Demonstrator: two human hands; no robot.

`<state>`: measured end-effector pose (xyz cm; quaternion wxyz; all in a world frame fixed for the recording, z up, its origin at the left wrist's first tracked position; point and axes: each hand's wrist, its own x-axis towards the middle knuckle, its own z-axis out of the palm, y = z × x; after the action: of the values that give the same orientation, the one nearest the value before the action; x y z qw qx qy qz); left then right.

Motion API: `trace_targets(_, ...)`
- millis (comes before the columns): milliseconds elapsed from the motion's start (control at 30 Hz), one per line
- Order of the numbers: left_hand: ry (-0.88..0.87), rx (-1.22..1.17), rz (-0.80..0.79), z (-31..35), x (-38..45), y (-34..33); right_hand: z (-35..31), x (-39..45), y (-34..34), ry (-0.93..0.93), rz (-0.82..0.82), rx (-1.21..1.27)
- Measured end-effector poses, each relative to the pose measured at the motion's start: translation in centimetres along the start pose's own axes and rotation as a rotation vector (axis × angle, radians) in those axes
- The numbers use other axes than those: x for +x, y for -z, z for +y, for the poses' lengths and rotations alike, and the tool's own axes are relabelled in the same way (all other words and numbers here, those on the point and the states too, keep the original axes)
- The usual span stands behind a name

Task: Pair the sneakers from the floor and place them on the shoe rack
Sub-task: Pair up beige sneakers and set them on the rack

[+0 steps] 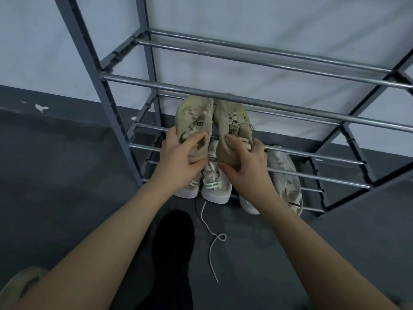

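Beige sneakers (230,121) (paired) | heels gripped: left hand (178,157), right hand (243,162)

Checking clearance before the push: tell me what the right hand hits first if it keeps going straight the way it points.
Probably nothing solid soon: the right hand pushes its beige sneaker between the rack's bars, toward the white wall. Depth is unclear.

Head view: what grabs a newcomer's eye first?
Centre frame, the left hand and right hand each grip one beige sneaker, toes pointing into the grey shoe rack. Below them, white sneakers sit on the lowest shelf, a loose lace trailing onto the floor.
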<state>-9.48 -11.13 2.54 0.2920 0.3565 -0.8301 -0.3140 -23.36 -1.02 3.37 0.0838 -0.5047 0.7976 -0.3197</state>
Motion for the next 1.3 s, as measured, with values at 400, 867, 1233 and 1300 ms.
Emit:
trace_targets(400, -0.067, -0.181, 0.039, -2.0, -0.3, -0.2, -0.1, -0.6, -1.8, 0.035, 0.097, -0.058)
trace_targets(867, 0.138, 0.153, -0.093, 1.2, -3.4, 2.9, -2.2, -2.5, -0.3, -0.044, 0.001, -0.117)
trace_targets(1233, 0.131, 0.418, -0.129, -1.2, -18.6, 5.1, -3.7, -14.1, -2.7, 0.15, -0.124, -0.124)
trace_targets(1300, 0.161, 0.42, -0.161, -1.7, -21.3, 5.3, -3.8, -16.5, -3.2, 0.164, -0.201, -0.126)
